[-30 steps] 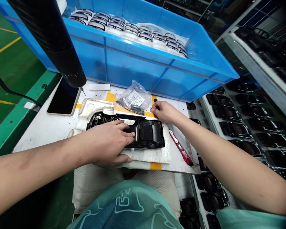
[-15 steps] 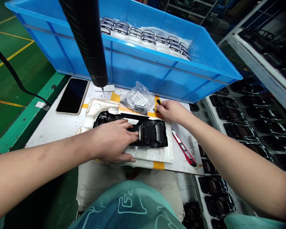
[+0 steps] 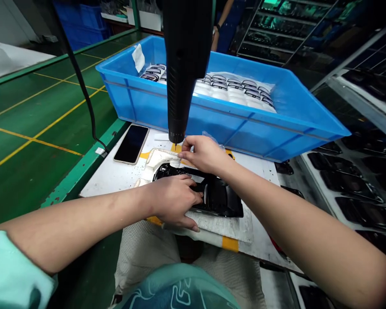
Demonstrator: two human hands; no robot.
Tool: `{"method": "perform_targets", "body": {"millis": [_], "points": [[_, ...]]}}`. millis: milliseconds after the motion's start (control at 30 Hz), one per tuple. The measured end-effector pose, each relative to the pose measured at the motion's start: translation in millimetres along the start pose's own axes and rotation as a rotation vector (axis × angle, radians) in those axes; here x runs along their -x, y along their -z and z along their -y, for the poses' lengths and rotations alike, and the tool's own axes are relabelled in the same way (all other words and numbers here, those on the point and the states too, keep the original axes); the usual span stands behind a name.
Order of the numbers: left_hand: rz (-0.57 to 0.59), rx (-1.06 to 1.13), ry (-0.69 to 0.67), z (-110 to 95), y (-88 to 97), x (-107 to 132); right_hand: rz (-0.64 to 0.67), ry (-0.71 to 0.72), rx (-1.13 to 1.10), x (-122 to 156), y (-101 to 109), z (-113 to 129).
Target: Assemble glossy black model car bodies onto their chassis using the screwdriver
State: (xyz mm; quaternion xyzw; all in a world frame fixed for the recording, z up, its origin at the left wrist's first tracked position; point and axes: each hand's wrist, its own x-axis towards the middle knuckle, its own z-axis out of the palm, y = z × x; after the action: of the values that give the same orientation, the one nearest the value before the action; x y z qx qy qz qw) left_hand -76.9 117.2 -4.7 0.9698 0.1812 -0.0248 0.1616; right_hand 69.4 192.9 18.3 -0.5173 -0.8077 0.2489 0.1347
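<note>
blue crate [image 3: 225, 128] at twelve o'clock holds bagged frames [image 3: 234, 88]; left hand [image 3: 173, 201] lies half-open on black casing [image 3: 220, 199]; right hand [image 3: 202, 154] pinches, hold unclear.

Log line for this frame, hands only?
left hand: on black plastic housing | right hand: fingers beneath hanging electric screwdriver bit | held item: cannot tell

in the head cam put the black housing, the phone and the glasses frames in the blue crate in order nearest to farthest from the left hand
Nearest to farthest from the left hand:
1. Black plastic housing: directly under the hand, on the bench
2. Smartphone: on the bench, ahead and off to the left
3. Eyeglass frames: farthest, inside the blue crate behind the bench
</note>
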Motion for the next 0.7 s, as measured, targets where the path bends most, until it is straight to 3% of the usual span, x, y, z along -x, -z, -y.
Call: {"method": "perform_targets", "body": {"millis": [400, 700], "points": [[0.061, 0.067, 0.081, -5, 6.8, -2, 0.004, 0.217, -0.044, -12, -30, 34], [0.102, 0.098, 0.136, -6, 13.9, 0, -0.002, 0.229, -0.131, -8, -33, 54]]}}
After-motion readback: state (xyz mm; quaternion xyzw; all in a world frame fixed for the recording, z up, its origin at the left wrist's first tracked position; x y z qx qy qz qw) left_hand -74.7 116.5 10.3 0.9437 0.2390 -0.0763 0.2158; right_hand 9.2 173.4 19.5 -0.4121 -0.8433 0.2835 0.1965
